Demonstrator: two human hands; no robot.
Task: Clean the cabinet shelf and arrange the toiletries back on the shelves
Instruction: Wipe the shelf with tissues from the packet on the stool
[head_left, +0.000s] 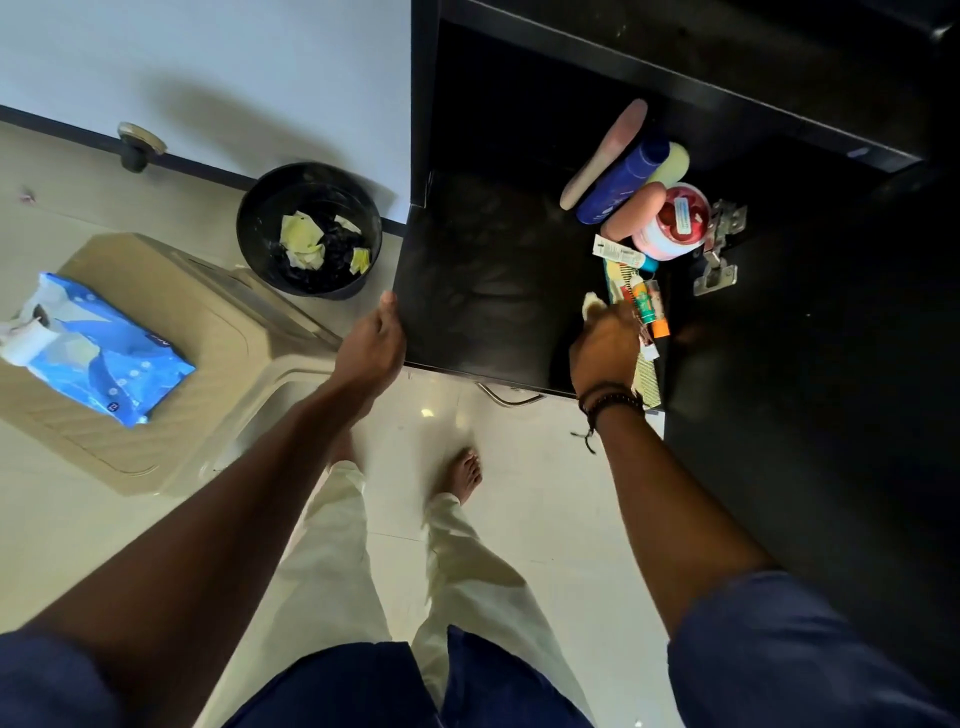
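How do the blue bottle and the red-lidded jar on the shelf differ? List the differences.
The blue bottle is tall and slim, while the red-lidded jar is short and wide. The blue bottle is dark blue all over; the red-lidded jar has a pale pink body under a red top with a label. The blue bottle stands further back, the red-lidded jar nearer the hinge. Both sit in the cluster at the right of the black shelf.

The left and middle of the black shelf (488, 280) lie bare, so my hands can sweep there freely. Bottles (623, 176), a red-lidded jar (675, 223) and small tubes (644, 301) crowd its right side, against the cabinet's hinge (719, 249).
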